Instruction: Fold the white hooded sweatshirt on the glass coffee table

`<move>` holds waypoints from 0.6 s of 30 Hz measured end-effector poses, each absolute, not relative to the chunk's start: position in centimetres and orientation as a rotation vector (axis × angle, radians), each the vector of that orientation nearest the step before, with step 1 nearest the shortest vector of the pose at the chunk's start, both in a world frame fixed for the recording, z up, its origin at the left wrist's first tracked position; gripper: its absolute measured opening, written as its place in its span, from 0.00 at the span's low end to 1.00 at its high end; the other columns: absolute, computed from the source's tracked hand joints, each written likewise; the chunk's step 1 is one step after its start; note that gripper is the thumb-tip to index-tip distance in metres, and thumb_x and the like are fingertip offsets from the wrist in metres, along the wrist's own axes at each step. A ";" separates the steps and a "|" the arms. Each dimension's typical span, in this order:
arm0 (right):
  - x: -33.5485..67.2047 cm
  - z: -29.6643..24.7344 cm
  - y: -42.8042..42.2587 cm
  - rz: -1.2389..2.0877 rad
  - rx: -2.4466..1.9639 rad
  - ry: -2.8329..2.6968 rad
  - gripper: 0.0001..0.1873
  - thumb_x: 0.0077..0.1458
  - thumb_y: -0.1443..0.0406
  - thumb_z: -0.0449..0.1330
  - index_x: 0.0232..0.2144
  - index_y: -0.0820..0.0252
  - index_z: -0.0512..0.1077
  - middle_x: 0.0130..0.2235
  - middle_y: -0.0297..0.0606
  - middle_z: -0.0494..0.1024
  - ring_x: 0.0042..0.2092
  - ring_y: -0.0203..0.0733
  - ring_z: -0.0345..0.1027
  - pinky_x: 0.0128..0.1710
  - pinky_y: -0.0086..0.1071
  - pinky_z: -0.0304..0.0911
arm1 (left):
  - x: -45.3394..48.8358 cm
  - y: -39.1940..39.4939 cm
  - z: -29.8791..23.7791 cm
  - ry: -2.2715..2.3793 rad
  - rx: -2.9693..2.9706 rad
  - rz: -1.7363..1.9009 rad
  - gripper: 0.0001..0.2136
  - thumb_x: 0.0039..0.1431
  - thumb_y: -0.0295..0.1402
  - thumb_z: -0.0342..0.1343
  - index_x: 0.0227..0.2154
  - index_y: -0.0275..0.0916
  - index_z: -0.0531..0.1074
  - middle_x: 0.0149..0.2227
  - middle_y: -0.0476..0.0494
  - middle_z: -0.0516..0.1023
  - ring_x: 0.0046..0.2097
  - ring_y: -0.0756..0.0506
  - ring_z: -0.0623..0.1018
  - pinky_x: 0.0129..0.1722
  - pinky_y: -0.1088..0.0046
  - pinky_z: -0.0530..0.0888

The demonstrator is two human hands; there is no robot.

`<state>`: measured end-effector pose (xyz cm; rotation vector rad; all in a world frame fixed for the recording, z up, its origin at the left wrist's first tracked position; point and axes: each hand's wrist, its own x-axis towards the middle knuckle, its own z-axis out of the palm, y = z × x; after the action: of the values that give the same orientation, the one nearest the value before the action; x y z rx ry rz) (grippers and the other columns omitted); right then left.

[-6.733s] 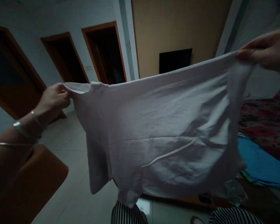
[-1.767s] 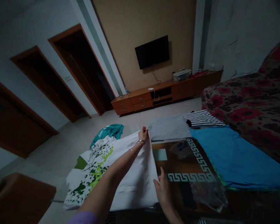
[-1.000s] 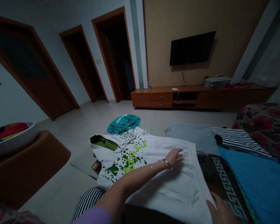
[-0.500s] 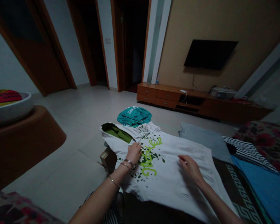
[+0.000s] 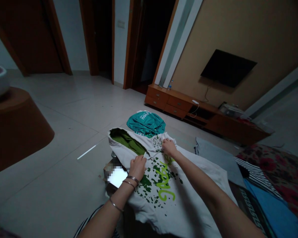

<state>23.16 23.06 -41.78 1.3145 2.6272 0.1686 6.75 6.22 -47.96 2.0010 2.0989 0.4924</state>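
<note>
Head view, left to right: a small box (image 5: pixel 109 185) with a blurred bright patch on top sits just beside the hood of the white hoodie (image 5: pixel 164 195), whose green lining shows past the left edge of the counter (image 5: pixel 248 206). The left hand (image 5: pixel 137 167) lies curled on the chest, its grip together, though whether it clamps anything is unclear. The right hand (image 5: pixel 169 148) has its grip clamped on the drawstring (image 5: pixel 154 154) at the neck. A teal cloth (image 5: pixel 145 123) lies beyond the hood. Further right, toward the counter's far edge, are a grey cloth (image 5: pixel 215 158), a striped cloth (image 5: pixel 253 173) and a blue cloth (image 5: pixel 270 208).
</note>
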 end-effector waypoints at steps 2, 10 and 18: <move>24.9 -41.0 23.8 0.153 1.364 2.545 0.15 0.55 0.70 0.52 0.41 0.69 0.75 0.49 0.54 0.71 0.54 0.51 0.58 0.51 0.38 0.53 | 6.3 6.2 -48.0 2.080 2.001 0.484 0.16 0.54 0.29 0.56 0.46 0.44 0.66 0.56 0.43 0.64 0.56 0.41 0.62 0.51 0.63 0.61; 36.8 -38.1 20.4 -0.254 1.434 2.276 0.17 0.57 0.67 0.50 0.34 0.66 0.78 0.33 0.43 0.79 0.33 0.37 0.69 0.33 0.25 0.58 | 6.3 5.5 -47.6 2.084 1.957 0.510 0.22 0.52 0.28 0.57 0.51 0.41 0.62 0.55 0.41 0.65 0.56 0.41 0.63 0.51 0.62 0.61; 37.2 -39.9 14.6 -0.211 1.530 2.369 0.15 0.52 0.71 0.51 0.38 0.63 0.77 0.40 0.45 0.78 0.41 0.42 0.70 0.41 0.28 0.59 | 7.1 5.0 -47.0 2.142 1.977 0.453 0.14 0.53 0.29 0.56 0.44 0.40 0.67 0.54 0.40 0.65 0.55 0.40 0.63 0.51 0.62 0.61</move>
<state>37.18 14.58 -39.93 1.5302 2.3688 -0.2113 7.11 5.01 -47.02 1.9772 2.1417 0.4527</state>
